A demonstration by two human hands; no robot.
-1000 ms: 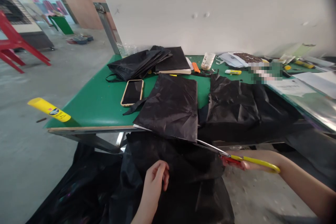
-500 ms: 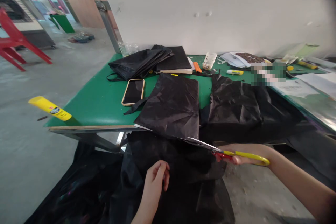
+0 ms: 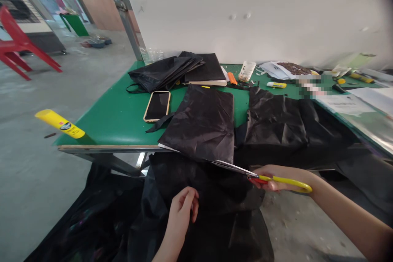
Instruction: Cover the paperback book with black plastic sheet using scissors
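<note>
Scissors with yellow and red handles are gripped in my right hand. Their long metal blades point left, close to the lower edge of a black-covered book or pad that overhangs the table's front edge. Whether the blades touch it, I cannot tell. Lower down, my left hand rests with curled fingers against a large black sheet draped in front of me. What those fingers hold, if anything, is hidden.
The green table bears a phone, folded black bags, crumpled black material, a glue stick and an orange cutter. A yellow tube stands out at the left edge. A red chair is beyond.
My right hand and the scissors have shifted slightly left and up. The whole view has moved a little. My left hand looks the same.
</note>
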